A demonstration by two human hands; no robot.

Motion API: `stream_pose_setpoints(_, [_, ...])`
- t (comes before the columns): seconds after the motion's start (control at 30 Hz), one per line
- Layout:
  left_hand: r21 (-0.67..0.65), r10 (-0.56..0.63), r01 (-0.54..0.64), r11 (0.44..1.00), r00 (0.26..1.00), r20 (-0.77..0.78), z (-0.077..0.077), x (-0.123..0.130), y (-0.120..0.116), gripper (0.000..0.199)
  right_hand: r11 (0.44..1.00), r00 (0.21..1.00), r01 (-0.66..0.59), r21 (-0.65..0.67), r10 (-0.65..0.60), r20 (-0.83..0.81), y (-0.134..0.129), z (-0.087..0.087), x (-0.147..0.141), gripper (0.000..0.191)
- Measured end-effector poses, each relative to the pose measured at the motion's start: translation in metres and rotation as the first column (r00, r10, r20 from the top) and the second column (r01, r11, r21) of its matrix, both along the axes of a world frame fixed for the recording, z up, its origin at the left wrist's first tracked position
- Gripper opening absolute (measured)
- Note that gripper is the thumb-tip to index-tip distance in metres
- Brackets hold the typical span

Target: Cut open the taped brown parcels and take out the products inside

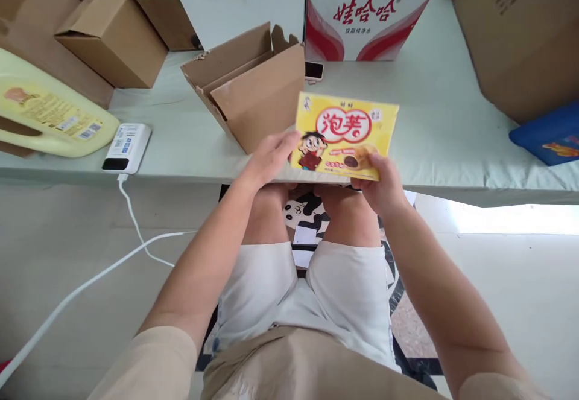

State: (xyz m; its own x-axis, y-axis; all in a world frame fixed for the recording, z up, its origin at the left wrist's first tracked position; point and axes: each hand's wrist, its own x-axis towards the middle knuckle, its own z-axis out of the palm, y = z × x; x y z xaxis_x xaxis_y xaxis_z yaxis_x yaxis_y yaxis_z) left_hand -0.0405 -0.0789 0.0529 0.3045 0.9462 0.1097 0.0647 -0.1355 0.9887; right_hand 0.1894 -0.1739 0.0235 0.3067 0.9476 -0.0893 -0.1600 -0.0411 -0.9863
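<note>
A flat yellow snack box point(346, 137) with red lettering, a cartoon figure and a picture of filled puffs is held up in front of me, over the table's front edge. My right hand point(384, 186) grips its lower right corner, thumb on the front and fingers behind. At its left edge, my left hand point(274, 155) is closed on the box, with some fingertips hidden behind it. Just behind my left hand stands a brown cardboard box point(260, 95) with its top flaps raised; what lies inside does not show.
A white and red carton point(366, 20) and a small dark-screened device point(313, 71) sit farther back. To the left are a yellow jug point(54, 107), a white power bank point(126, 149) with a hanging cable point(131, 207), and brown cartons point(115, 32). A blue package point(549, 134) lies right.
</note>
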Motion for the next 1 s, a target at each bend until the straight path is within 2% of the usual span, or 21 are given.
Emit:
stream_pose_setpoints(0.03, [0.008,-0.043,0.045,0.999,0.985,-0.165,-0.012,-0.001,0.006,0.056,0.997,0.996,0.062,-0.036,-0.064,-0.060,-0.003,-0.006,0.013,0.046])
stream_pose_setpoints(0.1, [0.070,-0.021,0.059,0.996,0.891,-0.454,-0.034,-0.002,0.016,0.059,0.965,0.959,0.240,-0.109,-0.253,-0.128,-0.005,-0.015,0.050,0.040])
stream_pose_setpoints(0.13, [0.108,0.024,0.040,0.993,0.846,-0.532,-0.043,-0.002,0.020,0.059,0.933,0.930,0.326,-0.150,-0.345,-0.128,-0.004,-0.016,0.072,0.036])
stream_pose_setpoints(0.2, [0.164,0.100,-0.001,0.986,0.797,-0.595,-0.057,-0.002,0.023,0.058,0.858,0.880,0.444,-0.260,-0.472,-0.057,0.004,-0.015,0.117,0.028])
stream_pose_setpoints(0.3, [0.218,0.162,-0.028,0.976,0.761,-0.628,-0.071,0.000,0.022,0.049,0.778,0.848,0.507,-0.371,-0.526,0.055,0.031,-0.010,0.172,0.021])
stream_pose_setpoints(0.4, [0.258,0.187,-0.017,0.966,0.733,-0.654,-0.080,0.000,0.019,0.041,0.707,0.819,0.556,-0.437,-0.557,0.140,0.069,-0.009,0.204,0.015])
stream_pose_setpoints(0.5, [0.297,0.202,0.017,0.955,0.695,-0.690,-0.085,-0.003,0.020,0.038,0.668,0.780,0.612,-0.424,-0.597,0.186,0.116,-0.011,0.228,0.018])
stream_pose_setpoints(0.63, [0.390,0.260,0.112,0.914,0.575,-0.776,-0.089,-0.008,0.022,0.036,0.619,0.706,0.703,-0.351,-0.665,0.243,0.190,-0.014,0.254,0.018])
stream_pose_setpoints(0.7, [0.433,0.292,0.177,0.884,0.516,-0.806,-0.089,-0.010,0.022,0.035,0.593,0.672,0.738,-0.321,-0.686,0.280,0.228,-0.015,0.263,0.030])
stream_pose_setpoints(0.8, [0.476,0.321,0.257,0.841,0.471,-0.822,-0.088,-0.012,0.021,0.035,0.614,0.687,0.726,-0.311,-0.628,0.365,0.272,-0.019,0.272,0.046])
stream_pose_setpoints(0.87, [0.495,0.331,0.271,0.825,0.480,-0.813,-0.088,-0.013,0.022,0.035,0.654,0.710,0.692,-0.305,-0.539,0.454,0.284,-0.024,0.275,0.055])
stream_pose_setpoints(0.93, [0.501,0.333,0.262,0.825,0.491,-0.805,-0.089,-0.013,0.022,0.035,0.701,0.698,0.659,-0.273,-0.434,0.569,0.279,-0.031,0.273,0.056])
stream_pose_setpoints(1.0, [0.470,0.315,0.251,0.846,0.476,-0.822,-0.090,-0.011,0.023,0.034,0.776,0.642,0.595,-0.209,-0.302,0.705,0.257,-0.037,0.264,0.047])
